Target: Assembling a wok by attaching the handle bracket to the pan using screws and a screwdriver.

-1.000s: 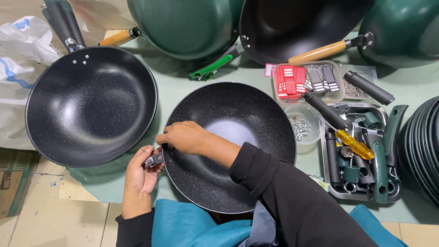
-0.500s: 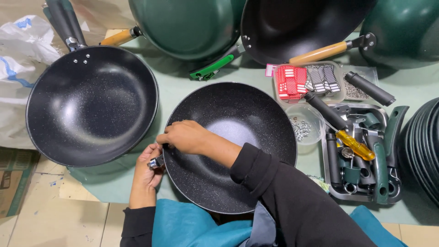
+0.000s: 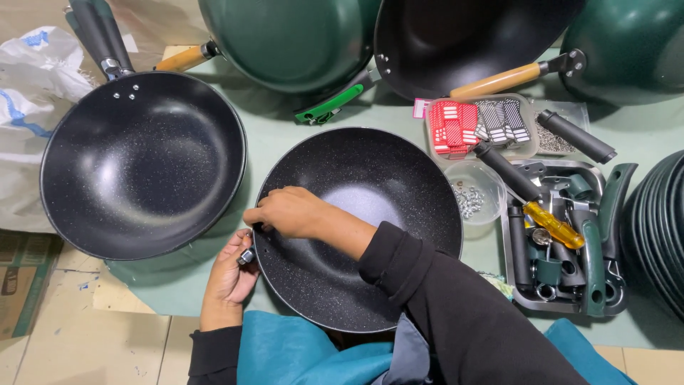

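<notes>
Fingers (image 3: 258,222) of your right hand (image 3: 288,212) are pinched together on the inner wall of the wok (image 3: 370,178), at its 9 o'clock rim; what they pinch is too small to tell. Your left hand (image 3: 229,276) is cupped outside the same rim, fingertips closed on a small metal fitting (image 3: 246,255) pressed against the wok's outer wall. Both hands meet at that one spot, one inside, one outside.

Wok: black, speckled, no handle in view, sitting on the green mat (image 3: 271,139) just in front of you, its near edge over your teal apron (image 3: 285,353).

At 9 to 10 o'clock from it: a second black pan (image 3: 142,164) with a dark handle, close by; contact with the wok cannot be told. At 12 o'clock: green pans (image 3: 285,39) with wooden handles, overlapping. At 2 o'clock: clear box of red and grey parts (image 3: 474,125). At 3 o'clock, just beside the rim: small cup of washers (image 3: 470,196). Further at 3 o'clock: metal tray (image 3: 563,299) with handles and a yellow screwdriver (image 3: 552,224). Far 3 o'clock edge: stack of dark pans (image 3: 659,235).
</notes>
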